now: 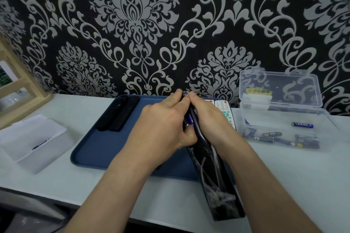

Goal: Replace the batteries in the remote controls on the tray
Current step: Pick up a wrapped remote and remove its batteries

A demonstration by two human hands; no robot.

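The fingers of the left hand point(162, 126) and right hand point(208, 121) press together around a long glossy black remote point(214, 176), their tips meeting at its far end. A blue battery point(189, 121) shows between the palms. The remote slants over the near right edge of the blue tray point(98, 149). Two black remotes point(118, 113) lie at the tray's far left, white remotes point(225, 109) at its far right. An open clear box point(284, 119) of batteries point(274, 138) stands right on the pale surface point(284, 176), a white box point(34, 142) left.
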